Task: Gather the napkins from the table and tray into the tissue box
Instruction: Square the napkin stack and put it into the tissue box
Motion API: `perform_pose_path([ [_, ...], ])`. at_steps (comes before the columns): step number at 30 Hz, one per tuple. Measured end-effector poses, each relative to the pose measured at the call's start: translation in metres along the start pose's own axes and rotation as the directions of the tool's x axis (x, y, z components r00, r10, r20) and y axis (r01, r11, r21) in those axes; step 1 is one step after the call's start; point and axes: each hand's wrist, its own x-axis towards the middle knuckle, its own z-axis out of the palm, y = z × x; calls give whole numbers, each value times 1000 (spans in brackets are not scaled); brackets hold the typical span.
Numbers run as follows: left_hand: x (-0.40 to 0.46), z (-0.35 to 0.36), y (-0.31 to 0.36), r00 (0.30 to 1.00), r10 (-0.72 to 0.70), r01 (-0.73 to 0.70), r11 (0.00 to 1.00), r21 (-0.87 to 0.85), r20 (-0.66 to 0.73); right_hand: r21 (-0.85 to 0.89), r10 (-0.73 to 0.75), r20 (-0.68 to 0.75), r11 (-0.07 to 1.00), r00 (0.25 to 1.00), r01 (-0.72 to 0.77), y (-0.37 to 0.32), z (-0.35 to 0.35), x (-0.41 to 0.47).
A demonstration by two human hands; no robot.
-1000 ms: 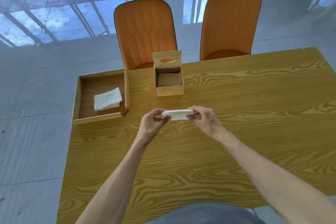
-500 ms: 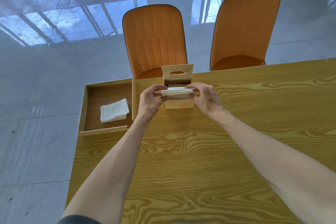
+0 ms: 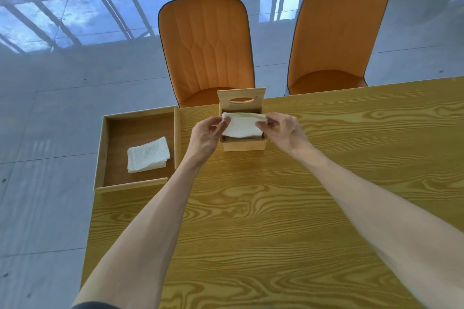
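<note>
A folded stack of white napkins (image 3: 241, 125) is held tilted over the open top of the wooden tissue box (image 3: 244, 145), its near edge dipping inside. My left hand (image 3: 206, 135) pinches the stack's left end and my right hand (image 3: 281, 128) pinches its right end. The box's lid (image 3: 241, 102), with an oval slot, stands upright at the back. A second folded white napkin (image 3: 147, 155) lies in the wooden tray (image 3: 105, 148) at the table's left edge.
The yellow wood-grain table (image 3: 276, 208) runs toward me and to the right. Two orange chairs (image 3: 207, 50) (image 3: 339, 32) stand behind the far edge. The tray overhangs the table's left side above a glossy grey tiled floor (image 3: 50, 108).
Both hands carried the napkin stack from over the table's middle forward to the tissue box. The stack went from level to tilted, with its near edge lowered into the box opening.
</note>
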Motion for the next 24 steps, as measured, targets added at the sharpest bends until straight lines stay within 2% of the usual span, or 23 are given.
perform_pose_path([
  [4,9,8,-1,995,-40,51,991,125,-91,103,147,-48,985,988,-142,-2,3,8],
  [12,20,19,-3,972,-97,159,943,294,-216,36,275,-127,961,953,-273,-9,18,18],
  [18,19,30,0,952,10,140,875,464,-306,0,353,-229,932,907,-362,-15,31,26],
  [24,23,32,2,959,102,100,752,652,-266,-65,349,-281,922,894,-381,-22,35,26],
])
